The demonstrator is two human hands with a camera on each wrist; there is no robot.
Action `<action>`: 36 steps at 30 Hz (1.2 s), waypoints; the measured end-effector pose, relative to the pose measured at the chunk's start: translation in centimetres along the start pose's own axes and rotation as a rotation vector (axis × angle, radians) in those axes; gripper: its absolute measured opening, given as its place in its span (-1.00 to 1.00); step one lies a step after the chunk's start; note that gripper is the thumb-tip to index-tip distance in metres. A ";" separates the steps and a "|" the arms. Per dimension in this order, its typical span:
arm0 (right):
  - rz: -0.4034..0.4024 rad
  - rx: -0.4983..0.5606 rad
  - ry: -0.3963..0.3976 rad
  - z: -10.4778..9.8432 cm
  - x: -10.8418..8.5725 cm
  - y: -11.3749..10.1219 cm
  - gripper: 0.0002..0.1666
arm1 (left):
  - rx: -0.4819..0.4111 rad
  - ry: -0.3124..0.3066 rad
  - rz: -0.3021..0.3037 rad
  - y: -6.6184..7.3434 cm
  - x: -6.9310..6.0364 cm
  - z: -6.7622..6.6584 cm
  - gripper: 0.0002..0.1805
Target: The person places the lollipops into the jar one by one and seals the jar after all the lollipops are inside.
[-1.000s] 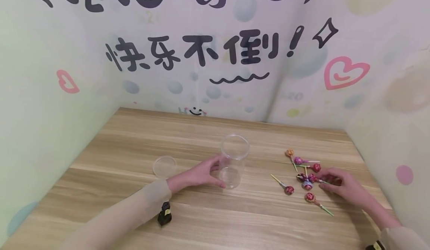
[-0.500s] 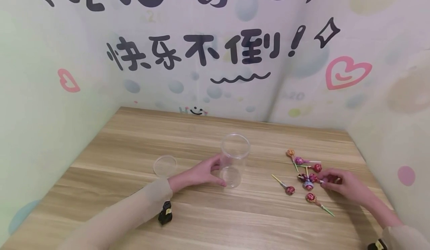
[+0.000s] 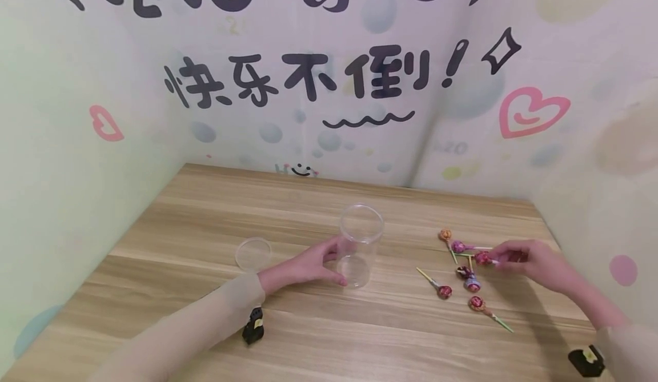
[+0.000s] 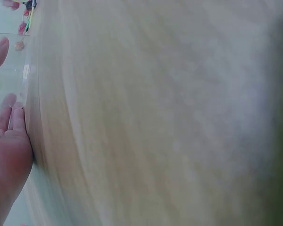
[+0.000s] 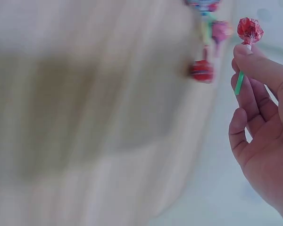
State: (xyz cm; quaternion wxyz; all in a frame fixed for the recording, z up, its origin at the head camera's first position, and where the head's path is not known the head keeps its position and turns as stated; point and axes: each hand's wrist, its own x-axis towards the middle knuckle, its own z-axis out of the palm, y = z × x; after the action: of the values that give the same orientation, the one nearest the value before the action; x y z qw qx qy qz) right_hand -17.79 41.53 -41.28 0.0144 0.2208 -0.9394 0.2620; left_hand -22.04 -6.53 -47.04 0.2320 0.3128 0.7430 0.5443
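Note:
A clear plastic jar (image 3: 361,245) stands upright and uncapped at the middle of the table. My left hand (image 3: 311,263) holds it from the left, thumb in front and fingers curved around its side. In the left wrist view that hand (image 4: 9,150) appears at the left edge, partly cut off. My right hand (image 3: 534,262) pinches a red-wrapped lollipop (image 5: 250,31) by its green stick between thumb and index finger, just above the table. Below and beside it lie several more lollipops, among them an orange one (image 3: 445,234), a purple one (image 3: 458,247) and a blue-and-red one (image 3: 472,285).
A round clear lid (image 3: 253,254) lies on the wooden table (image 3: 308,336), left of the jar. Nearer the front are two stray lollipops, one red with a yellow stick (image 3: 444,292) and one red with a green stick (image 3: 477,303). Printed walls (image 3: 308,136) enclose the table's back and sides.
My right hand has taken a red lollipop from the pile and raised it slightly, shifting toward the back of the table. The left hand and the jar stay in place.

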 end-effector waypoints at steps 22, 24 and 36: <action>-0.194 -0.011 -0.171 -5.3 10.9 -11.5 -0.79 | -0.019 -0.012 0.015 0.1 0.0 0.0 -0.09; -0.196 -0.013 -0.194 -5.5 11.9 -12.9 -0.81 | -0.021 -0.015 0.012 0.1 0.0 0.0 -0.08; -0.206 -0.009 -0.299 -6.1 16.0 -19.2 -0.84 | -0.028 -0.011 0.014 0.1 0.0 -0.1 -0.04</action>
State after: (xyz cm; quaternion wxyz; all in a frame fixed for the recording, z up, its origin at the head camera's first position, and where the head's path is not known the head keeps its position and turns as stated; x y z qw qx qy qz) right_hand -24.63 23.38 -24.42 -0.0977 0.3524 -0.9045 0.2193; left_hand -22.04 -6.58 -46.93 0.2367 0.3178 0.7318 0.5545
